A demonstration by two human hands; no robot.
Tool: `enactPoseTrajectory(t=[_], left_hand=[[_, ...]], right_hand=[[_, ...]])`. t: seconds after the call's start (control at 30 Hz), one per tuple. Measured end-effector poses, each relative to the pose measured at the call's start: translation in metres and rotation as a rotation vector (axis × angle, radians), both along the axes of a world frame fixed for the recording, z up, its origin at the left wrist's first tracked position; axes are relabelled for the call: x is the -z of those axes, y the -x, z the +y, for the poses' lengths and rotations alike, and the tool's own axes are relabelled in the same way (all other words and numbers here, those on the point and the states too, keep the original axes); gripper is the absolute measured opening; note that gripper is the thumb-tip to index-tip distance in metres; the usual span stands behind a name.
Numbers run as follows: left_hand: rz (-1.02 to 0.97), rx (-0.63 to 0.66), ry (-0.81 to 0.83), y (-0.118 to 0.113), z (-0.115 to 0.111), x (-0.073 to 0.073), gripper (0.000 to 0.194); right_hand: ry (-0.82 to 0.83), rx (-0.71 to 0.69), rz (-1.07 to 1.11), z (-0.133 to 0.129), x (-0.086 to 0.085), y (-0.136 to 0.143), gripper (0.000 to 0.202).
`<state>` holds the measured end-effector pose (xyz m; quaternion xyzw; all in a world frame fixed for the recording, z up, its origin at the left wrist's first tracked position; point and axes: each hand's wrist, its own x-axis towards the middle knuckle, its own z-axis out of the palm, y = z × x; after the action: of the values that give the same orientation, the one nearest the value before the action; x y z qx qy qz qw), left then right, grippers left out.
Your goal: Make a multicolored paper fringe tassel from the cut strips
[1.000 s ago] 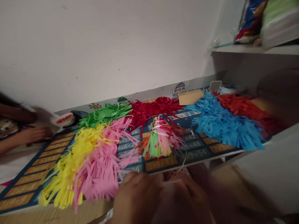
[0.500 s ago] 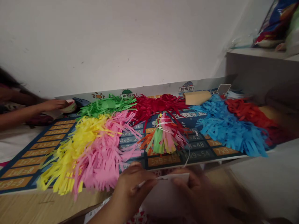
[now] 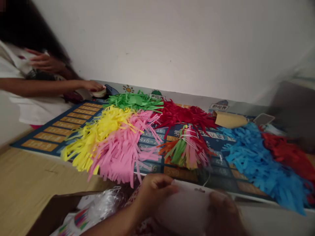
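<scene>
My left hand [image 3: 152,193] pinches the upper left corner of a white card or flat packet [image 3: 188,196] with a small slot near its top edge. My right hand [image 3: 222,206], dark and smeared by motion, grips the right side of the same card. A thin white string [image 3: 207,179] rises from the card's top edge towards a multicoloured tassel bundle [image 3: 188,147], bound near its top with white string. That bundle lies on the table just beyond my hands. Left of it is a heap of pink paper fringe [image 3: 120,154]; blue fringe [image 3: 261,164] lies to the right.
Yellow [image 3: 98,134], green [image 3: 135,101], dark red [image 3: 187,114] and red fringe [image 3: 287,150] cover more of the printed table mat [image 3: 40,144]. A tan piece [image 3: 230,119] lies behind. Below is a box [image 3: 46,213] with clear plastic wrapping [image 3: 105,203]. Another person's hand [image 3: 93,86] touches a small bowl [image 3: 99,93].
The view has swung left and tilted, so the table items appear further right and more of the other person and the box shows. Both my hands still hold the white card.
</scene>
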<state>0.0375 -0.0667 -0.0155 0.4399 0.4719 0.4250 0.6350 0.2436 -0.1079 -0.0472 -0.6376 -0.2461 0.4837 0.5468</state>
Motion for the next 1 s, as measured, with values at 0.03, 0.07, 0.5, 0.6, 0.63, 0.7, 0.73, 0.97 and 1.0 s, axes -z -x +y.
enactPoseTrajectory(t=[0.03, 0.07, 0.5, 0.6, 0.63, 0.7, 0.73, 0.97, 1.0], left_hand=[[-0.008, -0.03, -0.027, -0.003, 0.0, 0.0, 0.014], [-0.005, -0.057, -0.062, -0.006, 0.0, 0.0, 0.012], [0.166, 0.121, -0.223, -0.004, 0.004, -0.004, 0.029], [0.169, 0.185, -0.213, -0.001, 0.01, -0.008, 0.029], [0.201, 0.197, -0.219, 0.0, 0.012, -0.011, 0.028], [0.292, 0.222, -0.235, 0.002, 0.017, -0.015, 0.025], [0.336, 0.25, -0.243, 0.003, 0.019, -0.017, 0.024], [0.466, 0.454, -0.338, 0.014, 0.022, -0.031, 0.026], [0.53, 0.489, -0.378, 0.015, 0.021, -0.037, 0.022]], right_hand=[[0.008, -0.014, -0.022, 0.001, 0.0, -0.004, 0.034], [0.017, -0.028, -0.053, 0.001, 0.0, -0.008, 0.034], [-0.054, -0.016, -0.061, -0.004, 0.005, 0.007, 0.039], [-0.069, 0.038, -0.067, -0.003, 0.0, 0.011, 0.034], [-0.054, 0.034, -0.073, -0.003, -0.002, 0.012, 0.034], [-0.018, 0.01, -0.09, -0.002, -0.007, 0.012, 0.034], [-0.007, 0.004, -0.099, -0.001, -0.009, 0.011, 0.033], [-0.067, -0.09, -0.243, -0.005, -0.022, 0.007, 0.026], [-0.112, -0.128, -0.317, -0.007, -0.024, 0.007, 0.025]])
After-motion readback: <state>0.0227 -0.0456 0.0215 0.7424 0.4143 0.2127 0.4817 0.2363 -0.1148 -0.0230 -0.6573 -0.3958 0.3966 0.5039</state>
